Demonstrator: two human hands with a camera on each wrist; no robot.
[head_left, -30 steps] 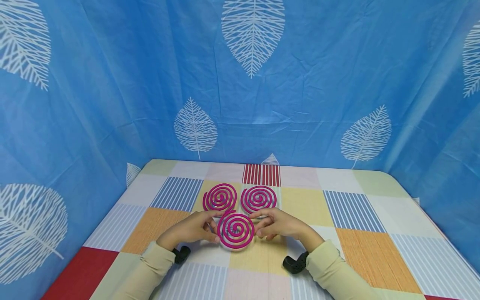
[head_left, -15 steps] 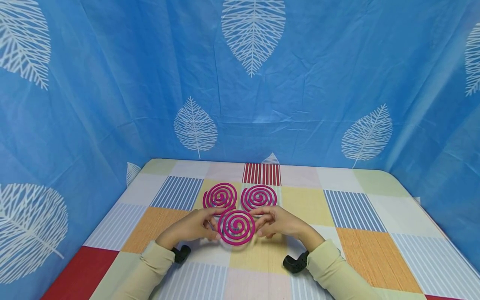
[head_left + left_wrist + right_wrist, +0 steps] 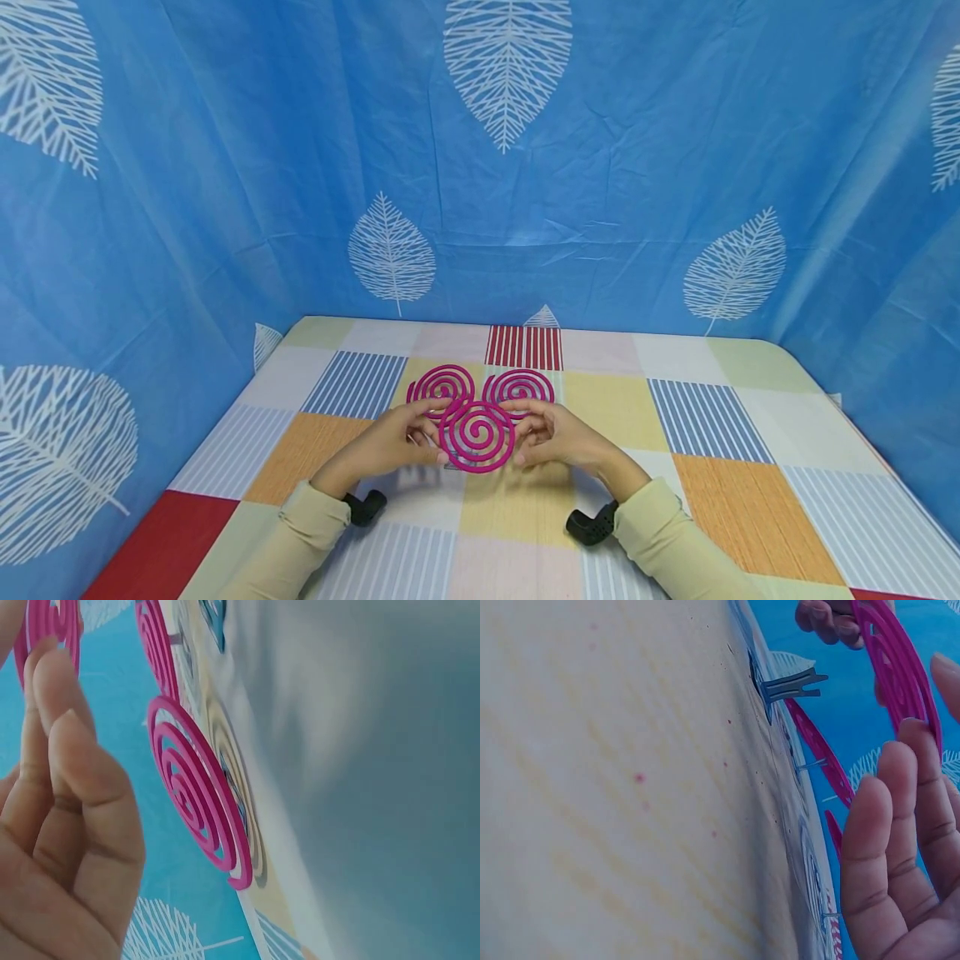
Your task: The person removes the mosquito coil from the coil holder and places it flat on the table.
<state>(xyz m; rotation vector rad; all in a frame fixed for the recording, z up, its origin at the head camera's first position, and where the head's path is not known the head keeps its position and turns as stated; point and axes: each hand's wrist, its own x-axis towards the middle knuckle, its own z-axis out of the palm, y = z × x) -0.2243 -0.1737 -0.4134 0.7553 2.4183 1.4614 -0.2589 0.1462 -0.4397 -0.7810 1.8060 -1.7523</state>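
Both hands hold a magenta mosquito coil up over the table, its flat face tilted toward the head camera. My left hand grips its left rim between thumb and fingers. On the opposite rim, my right hand does the same. Below the held coil a small metal stand with upright prongs shows in the right wrist view. Two matching coils lie behind: a left one raised off the cloth and a right one. The held coil partly covers the near edges of both in the head view.
A patchwork cloth covers the table. Blue curtains with white leaf prints hang around its back and sides. Black wrist devices sit under both wrists. The two rear coils stand close beyond the fingertips.
Both hands have raised the near coil upward and slightly away, off the spot over its stand, which now shows below it. The two rear coils have stayed put.
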